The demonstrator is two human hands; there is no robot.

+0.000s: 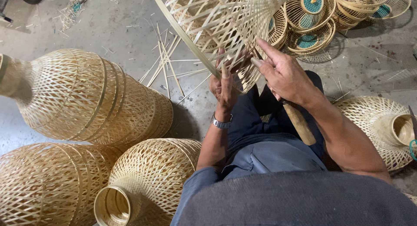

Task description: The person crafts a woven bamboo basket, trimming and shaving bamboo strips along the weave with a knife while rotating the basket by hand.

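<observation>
A half-woven bamboo basket frame (217,21) hangs in front of me at the top centre, its rim strip running down to my hands. My left hand (223,88) grips the rim and loose strips from below; a metal watch sits on that wrist. My right hand (282,74) is to its right, fingers on the weave, and it holds a tool with a wooden handle (299,124) that slants down over my lap. The tool's blade is hidden behind the hand.
Finished woven bamboo lampshade-shaped baskets lie at left (82,95), bottom left (43,182), bottom centre (152,174) and right (378,126). Small round baskets with teal bottoms (310,17) are stacked top right. Loose bamboo strips (167,63) litter the concrete floor.
</observation>
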